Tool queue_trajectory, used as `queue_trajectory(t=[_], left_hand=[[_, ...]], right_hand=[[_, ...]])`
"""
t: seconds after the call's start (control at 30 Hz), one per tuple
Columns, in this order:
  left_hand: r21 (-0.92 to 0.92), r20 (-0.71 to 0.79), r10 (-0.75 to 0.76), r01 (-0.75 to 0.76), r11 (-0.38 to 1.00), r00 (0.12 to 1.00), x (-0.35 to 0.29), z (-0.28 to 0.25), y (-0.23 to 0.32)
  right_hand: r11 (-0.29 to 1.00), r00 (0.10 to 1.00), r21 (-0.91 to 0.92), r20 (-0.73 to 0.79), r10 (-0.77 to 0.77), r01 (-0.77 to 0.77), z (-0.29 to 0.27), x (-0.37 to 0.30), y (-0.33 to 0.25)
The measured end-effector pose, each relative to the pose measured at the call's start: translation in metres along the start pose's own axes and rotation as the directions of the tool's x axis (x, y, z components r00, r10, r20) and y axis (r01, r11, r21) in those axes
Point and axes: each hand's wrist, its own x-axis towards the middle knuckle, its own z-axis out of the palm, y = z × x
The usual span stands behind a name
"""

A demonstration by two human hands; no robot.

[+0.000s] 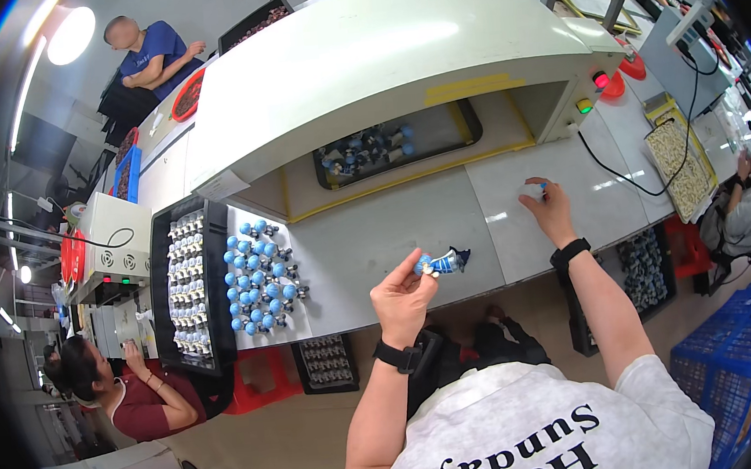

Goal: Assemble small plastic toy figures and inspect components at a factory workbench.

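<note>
Over the grey worktable, my left hand pinches a small figurine between thumb and fingers. The figurine lies sideways in the grip, with a blue and white striped body and a dark end. Farther right, my right hand is closed at the fingertips around a small pale and blue piece; its exact kind is too small to make out. To the left of my hands, several blue-headed figurines stand close together on a white sheet.
A black tray with rows of white-and-blue figures stands at the left. Ahead is a white tunnel-like machine, a black tray of blue parts inside its opening. Blue crates stack at lower right. Co-workers sit left, far left and right.
</note>
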Motion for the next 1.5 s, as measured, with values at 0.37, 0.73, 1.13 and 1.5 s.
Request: queue_trajectory(t=[0.37,0.73,1.13,1.5], left_hand=[[0.125,-0.083,0.014,-0.004,0.992,0.996,0.008,0.0,0.004],[0.072,-0.123,0.158,-0.15,0.986,0.98,-0.002,-0.017,0.008],[0.101,-0.352,0.111,-0.08,0.992,0.929,-0.031,-0.061,0.004],[0.089,-0.437,0.128,-0.098,0.991,0.89,-0.033,-0.073,-0.002]], right_hand=[[0.763,0.831,0.64,0.471,-0.297,-0.09,-0.042,-0.056,-0.102],[0.745,0.714,0.664,0.552,-0.431,-0.064,-0.03,-0.069,-0.13],[0.851,0.495,0.519,0.763,-0.415,-0.087,0.019,-0.068,-0.148],[0.856,0.452,0.503,0.74,-0.498,0.119,0.041,-0.056,-0.168]])
